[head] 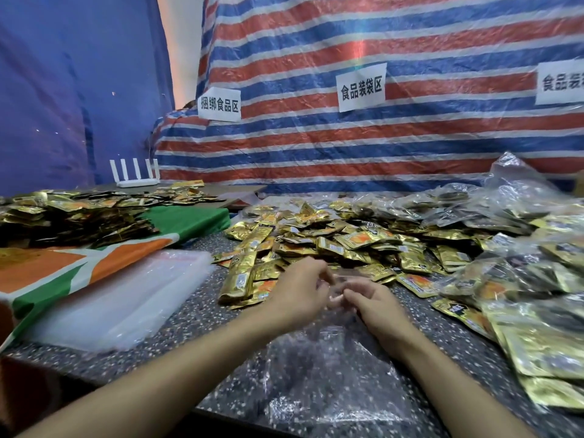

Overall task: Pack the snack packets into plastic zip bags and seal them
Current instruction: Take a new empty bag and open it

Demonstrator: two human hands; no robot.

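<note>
Zip bag (316,368) lies lengthwise, mouth away

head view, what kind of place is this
Likely a food-packing station. A sign on the striped tarp reads 食品装袋区, food bagging area; gold snack packets heap on the table beside a stack of zip bags; the left hand and right hand pinch an empty bag.

Shiny gold foil snack packets (347,241) lie on a speckled stone-like table (202,311). The zip bag (316,368) is clear, crinkled plastic.
</note>
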